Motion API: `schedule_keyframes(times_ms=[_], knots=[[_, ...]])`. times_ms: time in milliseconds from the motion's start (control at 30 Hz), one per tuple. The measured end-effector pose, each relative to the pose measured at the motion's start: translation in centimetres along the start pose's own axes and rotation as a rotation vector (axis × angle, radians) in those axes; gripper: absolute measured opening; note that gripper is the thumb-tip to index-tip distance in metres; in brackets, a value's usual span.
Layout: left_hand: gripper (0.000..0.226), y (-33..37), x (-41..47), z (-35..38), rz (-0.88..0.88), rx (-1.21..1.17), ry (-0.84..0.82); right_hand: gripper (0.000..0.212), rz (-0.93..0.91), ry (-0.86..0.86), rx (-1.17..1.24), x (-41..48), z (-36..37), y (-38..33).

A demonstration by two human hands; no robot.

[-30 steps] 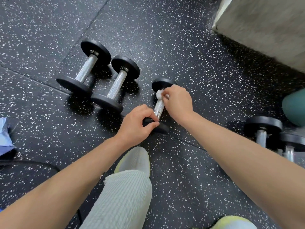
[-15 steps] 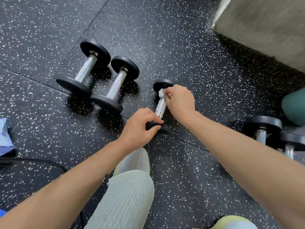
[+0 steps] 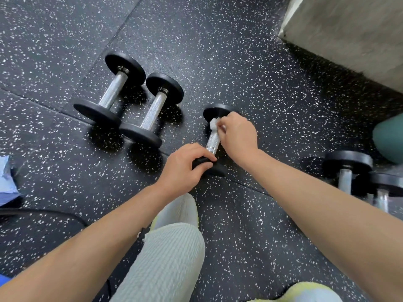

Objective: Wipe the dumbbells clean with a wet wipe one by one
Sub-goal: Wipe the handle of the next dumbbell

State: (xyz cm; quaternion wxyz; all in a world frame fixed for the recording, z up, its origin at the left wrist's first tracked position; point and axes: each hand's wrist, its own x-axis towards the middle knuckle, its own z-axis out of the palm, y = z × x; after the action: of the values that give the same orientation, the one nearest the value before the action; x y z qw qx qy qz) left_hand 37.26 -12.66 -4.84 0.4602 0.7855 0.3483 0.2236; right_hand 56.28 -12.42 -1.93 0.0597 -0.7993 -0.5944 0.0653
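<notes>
Head view. The dumbbell (image 3: 213,141) lay on the speckled black rubber floor (image 3: 239,51), directly ahead of the bent knee (image 3: 165,258). Its long axis ran from the near plate, under the left hand, up and slightly rightward to the far plate, so the bar pointed away from the person with a small tilt to the right. The knurled chrome bar showed between the two hands.

The left hand (image 3: 185,167) was closed over the near black plate, fingers curled across its rim, thumb on the underside. The right hand (image 3: 238,136) was pinched shut on a small white wet wipe (image 3: 214,123), which was pressed against the far end of the bar, where it met the far plate. Only a corner of the wipe stuck out past the fingertips.

To the left of the left-hand grip, well apart, two more dumbbells (image 3: 130,101) lay side by side, touching or nearly so, with axes roughly parallel to the held one. To the right of the right-hand grip, further dumbbells (image 3: 349,168) sat at the frame edge, blurred.

No brand, weight marking or other writing was readable on any plate or bar.
</notes>
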Motion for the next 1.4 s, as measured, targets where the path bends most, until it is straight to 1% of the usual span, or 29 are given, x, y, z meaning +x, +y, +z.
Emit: schedule_keyframes(times_ms=[133,200,267,333,400,467,567,700,800,900,967,1033,1133,1200,1333,1400], knots=[[0.013,-0.4,-0.1,-0.4,-0.038,-0.018,0.008,0.016,-0.133,-0.097,0.04,-1.8,-0.1,-0.8],[0.013,-0.4,0.0,-0.3,-0.036,-0.04,-0.007,0.014,-0.16,-0.131,0.06,-1.8,-0.2,-0.4],[0.012,-0.3,0.0,0.1,-0.016,-0.024,0.001,0.015,-0.108,-0.118,0.061,-0.8,-0.2,0.1],[0.011,-0.1,-0.2,0.7,0.012,0.024,0.018,0.018,-0.027,-0.052,0.048,0.3,0.0,0.7],[0.011,0.2,-0.3,1.2,0.012,0.029,0.02,0.019,0.013,-0.004,0.031,0.7,0.3,1.0],[0.012,0.1,-0.3,1.3,0.007,0.024,0.016,0.018,-0.006,0.007,0.016,-0.3,0.6,0.6],[0.016,0.0,-0.1,1.0,0.002,0.021,-0.005,0.014,-0.077,-0.006,0.06,-2.1,0.5,0.6],[0.011,0.1,0.1,0.7,-0.017,0.028,-0.013,0.014,-0.139,-0.055,0.069,-2.1,0.4,0.9],[0.011,0.0,0.2,0.6,-0.011,0.037,0.0,0.018,-0.064,-0.033,0.049,-0.3,0.2,1.1],[0.011,0.0,0.2,0.3,-0.011,0.016,-0.002,0.019,0.045,0.005,0.109,0.2,0.4,0.8],[0.01,-0.3,0.2,0.1,-0.022,0.001,0.0,0.017,0.048,0.001,0.135,-0.5,0.5,0.6],[0.011,-0.6,0.1,0.0,-0.045,-0.017,0.011,0.014,0.012,-0.057,0.18,-1.7,0.6,0.7],[0.012,-0.7,-0.1,0.1,-0.071,-0.031,0.007,0.013,-0.066,-0.224,0.255,-2.9,0.4,1.0],[0.011,-0.6,-0.1,0.2,-0.07,-0.026,-0.003,0.016,-0.078,-0.27,0.251,-2.5,0.1,1.1],[0.011,-0.3,0.1,0.4,-0.079,-0.034,-0.022,0.02,0.05,-0.157,0.252,-0.6,-0.4,1.4],[0.011,-0.3,0.2,0.5,-0.075,-0.016,-0.024,0.021,0.079,-0.139,0.24,-0.5,-0.3,1.3]])
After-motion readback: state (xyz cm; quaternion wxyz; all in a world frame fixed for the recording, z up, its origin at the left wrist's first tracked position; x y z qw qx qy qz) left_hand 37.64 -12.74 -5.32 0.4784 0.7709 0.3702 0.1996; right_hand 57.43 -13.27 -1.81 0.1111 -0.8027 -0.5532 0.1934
